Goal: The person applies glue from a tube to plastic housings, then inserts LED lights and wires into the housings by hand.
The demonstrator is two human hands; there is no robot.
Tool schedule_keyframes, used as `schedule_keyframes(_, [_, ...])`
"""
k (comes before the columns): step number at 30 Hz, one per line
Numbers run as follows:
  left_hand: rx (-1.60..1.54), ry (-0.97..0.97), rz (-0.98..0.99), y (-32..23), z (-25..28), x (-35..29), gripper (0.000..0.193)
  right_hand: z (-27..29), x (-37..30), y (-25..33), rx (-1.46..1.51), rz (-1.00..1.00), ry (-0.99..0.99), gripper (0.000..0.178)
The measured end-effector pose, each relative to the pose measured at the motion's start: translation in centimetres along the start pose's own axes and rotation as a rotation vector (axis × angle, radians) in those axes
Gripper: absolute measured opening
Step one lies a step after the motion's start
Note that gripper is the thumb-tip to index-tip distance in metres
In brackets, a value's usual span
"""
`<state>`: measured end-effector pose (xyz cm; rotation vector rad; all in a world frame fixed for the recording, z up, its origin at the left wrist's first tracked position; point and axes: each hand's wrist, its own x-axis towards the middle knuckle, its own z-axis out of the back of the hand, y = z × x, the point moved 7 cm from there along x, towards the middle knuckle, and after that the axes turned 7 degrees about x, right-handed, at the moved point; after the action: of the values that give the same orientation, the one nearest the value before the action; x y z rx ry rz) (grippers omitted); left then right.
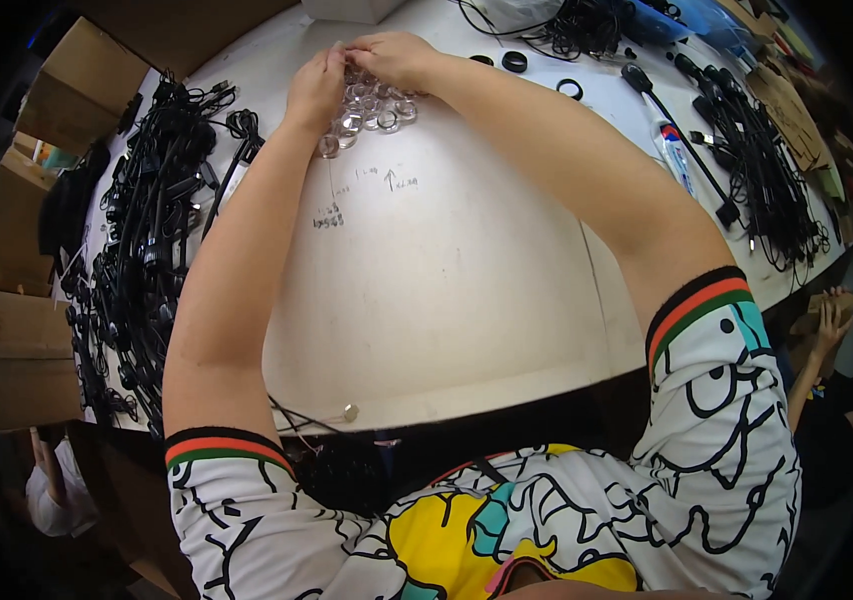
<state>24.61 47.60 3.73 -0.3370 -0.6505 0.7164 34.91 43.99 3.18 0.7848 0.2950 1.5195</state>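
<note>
A heap of small clear round discs (371, 104), like lenses or glass caps, lies on the white table top at the far middle. My left hand (319, 88) curves around the heap's left side, its fingers stretched away from me. From the right, my right hand (394, 58) reaches over the back of the heap, and its fingertips meet those of the left. Both hands look open and cupped about the discs. Their palms and part of the fingers are hidden, so I cannot make out whether a disc is between them.
Bundles of black cables (147, 240) cover the table's left side; more black cables (762, 165) lie at the right. Black rings (515, 62) and a white-and-blue tube (674, 155) sit beyond my right arm. Cardboard boxes (22, 325) line the left edge. A person (832, 390) is at far right.
</note>
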Motion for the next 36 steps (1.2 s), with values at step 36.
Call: schedule_keyframes(36, [0.417, -0.299, 0.362, 8.2, 27.9, -22.4, 0.028, 0.1, -24.4, 18.1, -0.026, 0.523, 0.02, 0.01])
